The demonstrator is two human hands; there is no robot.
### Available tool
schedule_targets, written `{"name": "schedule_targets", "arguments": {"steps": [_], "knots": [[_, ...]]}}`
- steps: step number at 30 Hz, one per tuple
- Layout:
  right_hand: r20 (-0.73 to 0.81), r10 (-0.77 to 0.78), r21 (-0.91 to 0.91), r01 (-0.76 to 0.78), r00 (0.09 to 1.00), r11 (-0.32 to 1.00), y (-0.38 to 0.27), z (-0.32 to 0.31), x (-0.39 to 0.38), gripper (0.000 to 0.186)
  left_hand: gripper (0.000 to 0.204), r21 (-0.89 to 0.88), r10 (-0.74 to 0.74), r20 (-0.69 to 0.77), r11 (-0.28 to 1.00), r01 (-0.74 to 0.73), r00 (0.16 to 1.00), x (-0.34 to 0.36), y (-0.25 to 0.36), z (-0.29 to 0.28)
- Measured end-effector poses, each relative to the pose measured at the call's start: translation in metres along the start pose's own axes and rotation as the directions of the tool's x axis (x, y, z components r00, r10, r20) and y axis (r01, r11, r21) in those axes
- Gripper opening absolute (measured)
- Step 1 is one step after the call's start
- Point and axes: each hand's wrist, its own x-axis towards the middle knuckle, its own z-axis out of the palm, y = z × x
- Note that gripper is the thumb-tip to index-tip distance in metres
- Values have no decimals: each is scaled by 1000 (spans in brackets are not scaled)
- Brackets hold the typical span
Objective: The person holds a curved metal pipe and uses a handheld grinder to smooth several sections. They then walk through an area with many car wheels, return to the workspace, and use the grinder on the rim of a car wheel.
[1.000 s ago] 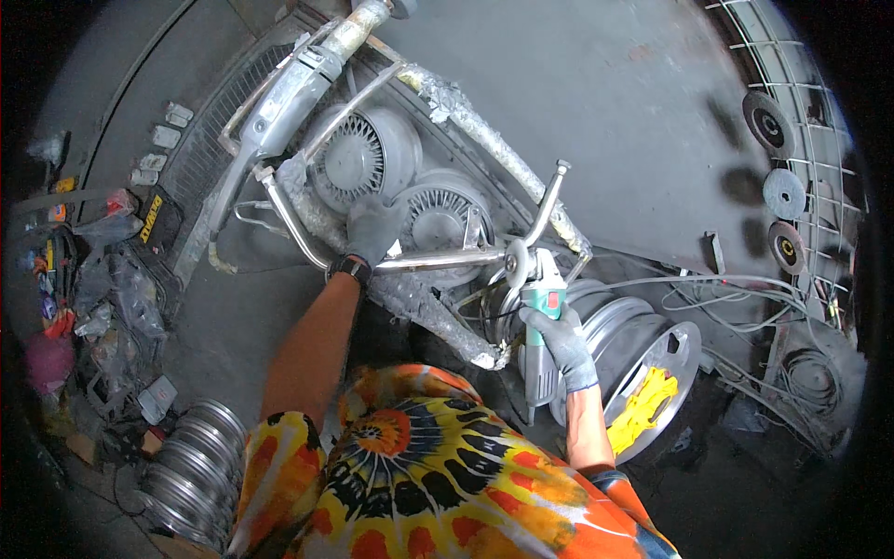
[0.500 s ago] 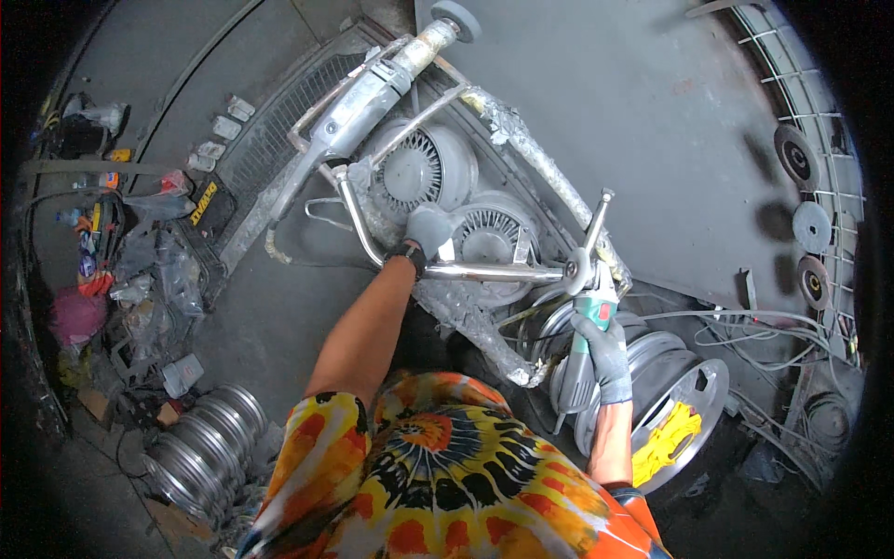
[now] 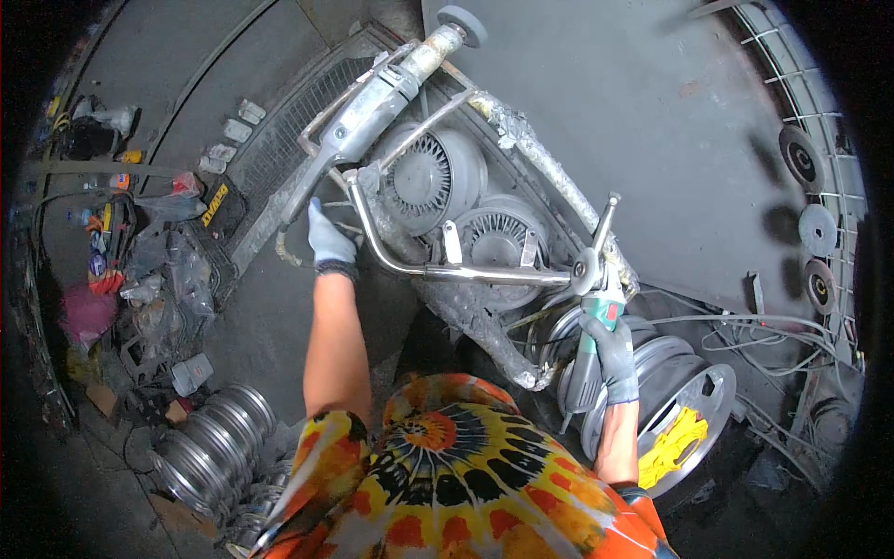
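A polished bent metal tube [image 3: 494, 274] with flat tabs lies across the rusty support frame [image 3: 480, 340]. Off to the left of its bend is my left hand [image 3: 331, 235] in a light grey glove, fingers stretched forward and holding nothing, just beside the narrow rear end of a large grey power tool [image 3: 363, 121]. In a dark grey glove, my right hand [image 3: 610, 352] grips a green angle grinder [image 3: 587, 359] by its body. The grinder's round disc [image 3: 585, 270] is at the right end of the tube, and its side handle points away from me.
Two dusty wheels [image 3: 419, 177] lie below the frame. More rims [image 3: 712, 391], one holding a yellow cloth [image 3: 678, 438], stand at right. Stacked rims [image 3: 214, 447] sit at lower left near clutter and plastic bags [image 3: 182, 289]. Cables [image 3: 773, 326] run at right; discs [image 3: 801, 158] hang on a rack.
My left hand has left the tube and moved left, its fingers now stretched out. My right hand still holds the angle grinder by the tube's right end. The view has shifted slightly.
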Motion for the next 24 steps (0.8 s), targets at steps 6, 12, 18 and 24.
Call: {"name": "schedule_targets", "arguments": {"steps": [6,12,18,24], "knots": [[62,12,-13,-11,998,1000,-7,3,-5,39,31,85,-162,19,984,160,987,93,-3,-16],[39,3,-85,0,999,996,7,4,-11,36,19,61,-59,124,997,51,991,79,11,-15],[-8,47,22,-47,999,999,26,-2,-3,38,29,7,80,99,997,-81,992,8,31,-5],[26,24,-88,-22,999,996,34,10,4,42,32,462,357,295,759,-459,886,-10,38,-21]]}}
